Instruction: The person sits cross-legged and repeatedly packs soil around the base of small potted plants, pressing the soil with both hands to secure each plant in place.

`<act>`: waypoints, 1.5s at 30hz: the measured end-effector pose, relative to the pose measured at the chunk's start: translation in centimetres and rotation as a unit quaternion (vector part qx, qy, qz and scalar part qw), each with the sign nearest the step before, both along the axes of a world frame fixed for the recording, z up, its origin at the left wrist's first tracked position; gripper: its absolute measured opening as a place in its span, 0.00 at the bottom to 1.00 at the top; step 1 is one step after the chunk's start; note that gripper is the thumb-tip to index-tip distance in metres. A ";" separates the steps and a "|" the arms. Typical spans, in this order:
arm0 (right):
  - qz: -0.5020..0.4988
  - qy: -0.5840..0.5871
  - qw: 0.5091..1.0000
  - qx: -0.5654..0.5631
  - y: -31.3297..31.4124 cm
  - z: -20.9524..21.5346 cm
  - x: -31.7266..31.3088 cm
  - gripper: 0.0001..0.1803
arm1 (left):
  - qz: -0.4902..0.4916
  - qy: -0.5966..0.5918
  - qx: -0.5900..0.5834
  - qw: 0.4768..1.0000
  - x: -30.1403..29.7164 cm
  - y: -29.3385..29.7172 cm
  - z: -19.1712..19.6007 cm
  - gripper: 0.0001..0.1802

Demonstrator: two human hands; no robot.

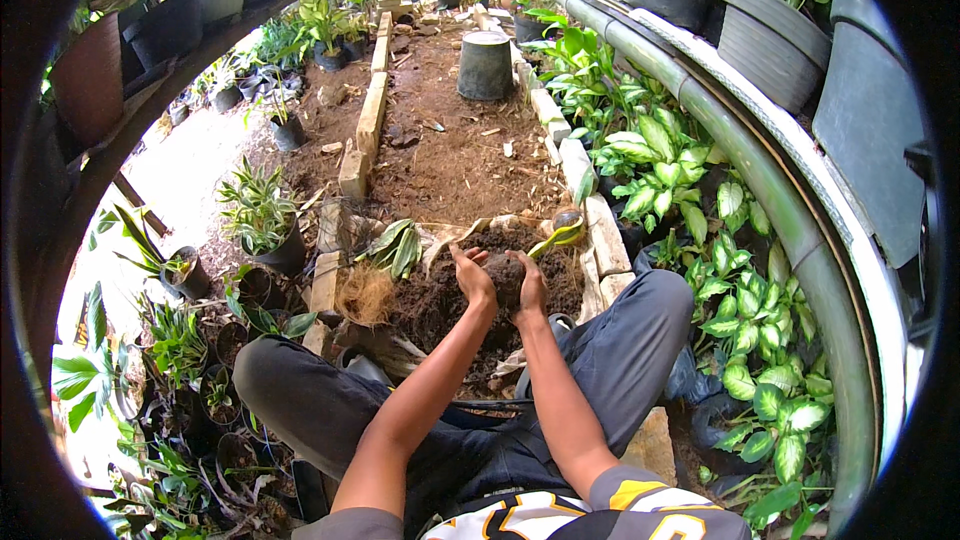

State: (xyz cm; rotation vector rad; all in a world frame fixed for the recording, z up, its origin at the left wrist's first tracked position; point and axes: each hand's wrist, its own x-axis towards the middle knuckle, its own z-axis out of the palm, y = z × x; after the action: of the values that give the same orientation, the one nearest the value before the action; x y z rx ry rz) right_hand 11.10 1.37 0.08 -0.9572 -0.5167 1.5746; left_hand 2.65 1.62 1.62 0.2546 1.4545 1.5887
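Note:
My left hand (474, 276) and my right hand (531, 286) face each other, palms inward and fingers curved, cupped around a clump of dark soil (507, 280). Beneath them lies a heap of loose dark soil (430, 308) on a spread-out sack (435, 231), between my bent legs. Left of the heap are a tuft of brown fibre (365, 294) and a cut leafy plant (401, 248). A yellow-green leaf (560, 236) rests at its right, just beyond my right fingertips. The undersides of both hands are partly hidden by the soil.
A brown earth bed stretches ahead between stone block edgings (372, 112). On it stands an upturned dark bucket (485, 66). Leafy variegated plants (745, 310) and a bamboo rail (760, 165) line the right. Several potted plants (283, 246) crowd the left.

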 end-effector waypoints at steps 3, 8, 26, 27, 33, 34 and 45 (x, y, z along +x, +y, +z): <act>-0.001 -0.092 0.996 0.008 0.1 0.5 0.3 0.16 | -0.007 0.009 0.021 1.000 0.5 -0.2 -0.1 0.42; 0.031 0.037 0.998 0.027 -0.3 1.9 1.0 0.18 | -0.120 0.032 0.088 0.988 0.6 0.8 -0.6 0.43; -0.179 -0.328 0.904 0.206 -1.9 2.7 -0.6 0.16 | -0.298 -0.154 0.078 0.939 -0.1 -0.2 0.0 0.20; -0.177 -0.348 0.897 0.206 -1.9 2.8 -0.7 0.16 | -0.288 -0.153 0.077 0.942 0.1 -0.4 -0.1 0.21; -0.068 -0.342 0.904 0.248 -1.2 3.2 -0.1 0.25 | -0.263 -0.251 0.009 0.932 -1.1 -0.3 0.7 0.19; -0.053 -0.289 0.917 0.269 -1.0 3.2 -0.1 0.26 | -0.274 -0.310 0.057 0.909 -1.6 -0.1 0.7 0.20; -0.148 -0.101 0.981 0.074 -1.9 1.9 -2.9 0.30 | -0.180 -0.430 0.173 0.868 -1.3 -0.4 0.6 0.22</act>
State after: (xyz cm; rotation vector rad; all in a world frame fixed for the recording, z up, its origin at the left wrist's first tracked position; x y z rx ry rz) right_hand 8.24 -0.52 1.99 -1.0332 -0.5933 1.1639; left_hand 1.36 1.26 2.22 -0.0019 0.3986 1.3606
